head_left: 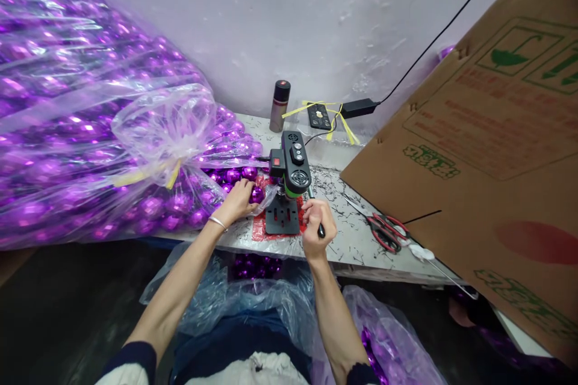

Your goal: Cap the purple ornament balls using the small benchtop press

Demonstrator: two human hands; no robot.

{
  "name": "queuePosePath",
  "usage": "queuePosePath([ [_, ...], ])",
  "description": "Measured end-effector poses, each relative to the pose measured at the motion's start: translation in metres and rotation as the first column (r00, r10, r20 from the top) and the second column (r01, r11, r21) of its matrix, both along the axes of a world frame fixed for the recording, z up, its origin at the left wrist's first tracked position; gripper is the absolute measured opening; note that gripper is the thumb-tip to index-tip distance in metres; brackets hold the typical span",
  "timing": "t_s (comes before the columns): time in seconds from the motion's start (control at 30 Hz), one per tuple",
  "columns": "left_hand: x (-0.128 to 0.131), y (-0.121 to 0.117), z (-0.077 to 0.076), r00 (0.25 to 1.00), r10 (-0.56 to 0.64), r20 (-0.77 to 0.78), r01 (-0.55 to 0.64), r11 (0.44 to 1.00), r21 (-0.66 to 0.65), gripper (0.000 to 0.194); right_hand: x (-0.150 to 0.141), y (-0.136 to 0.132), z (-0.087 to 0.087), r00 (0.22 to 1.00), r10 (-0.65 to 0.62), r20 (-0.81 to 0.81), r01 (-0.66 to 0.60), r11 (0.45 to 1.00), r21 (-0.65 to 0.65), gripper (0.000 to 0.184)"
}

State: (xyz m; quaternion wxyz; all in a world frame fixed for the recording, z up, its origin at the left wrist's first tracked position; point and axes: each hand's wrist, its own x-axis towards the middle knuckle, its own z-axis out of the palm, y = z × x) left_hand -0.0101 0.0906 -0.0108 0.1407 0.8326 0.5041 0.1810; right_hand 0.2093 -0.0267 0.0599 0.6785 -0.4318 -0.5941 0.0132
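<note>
Head view: the right hand (317, 225) is wrapped tight round the lever (321, 231) of the machine (295, 162); the left hand (238, 201) pinches a purple ball (257, 195) between fingers and thumb, just left of the base plate (282, 224). Red sheet (259, 231) lies under the plate on the table (327, 157). Farther out are a bag (85, 108) of purple balls leftward, a can (280, 107) behind, scissors (383, 230) and a carton (478, 162) rightward.
</note>
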Motion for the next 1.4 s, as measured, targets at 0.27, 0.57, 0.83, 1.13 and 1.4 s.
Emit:
queuePosePath([
  [0.27, -0.001, 0.01, 0.007, 0.982, -0.169, 0.088, 0.177, 0.98, -0.094, 0.061, 0.001, 0.0, 0.002, 1.0, 0.007, 0.01, -0.007, 1.0, 0.002, 0.036],
  [0.57, 0.0, -0.066, 0.038, 0.303, 0.426, 0.853, 0.249, 0.828, -0.502, 0.069, 0.0, 0.002, 0.035, 0.997, 0.031, -0.076, -0.038, 0.994, -0.099, 0.041],
  [0.83, 0.054, -0.091, -0.011, 0.382, 0.477, 0.792, 0.073, 0.838, -0.54, 0.077, 0.002, 0.0, 0.04, 0.998, 0.045, -0.045, -0.05, 0.994, -0.102, 0.041],
  [1.13, 0.071, -0.074, -0.028, 0.87, 0.121, 0.478, -0.087, 0.992, -0.094, 0.065, 0.003, -0.002, 0.029, 0.999, 0.028, -0.032, -0.031, 0.995, -0.095, 0.036],
  [1.4, 0.075, -0.063, -0.025, 0.922, 0.056, 0.382, -0.026, 0.996, -0.084, 0.067, 0.003, -0.005, 0.027, 1.0, 0.0, -0.014, -0.002, 0.992, -0.123, 0.034],
])
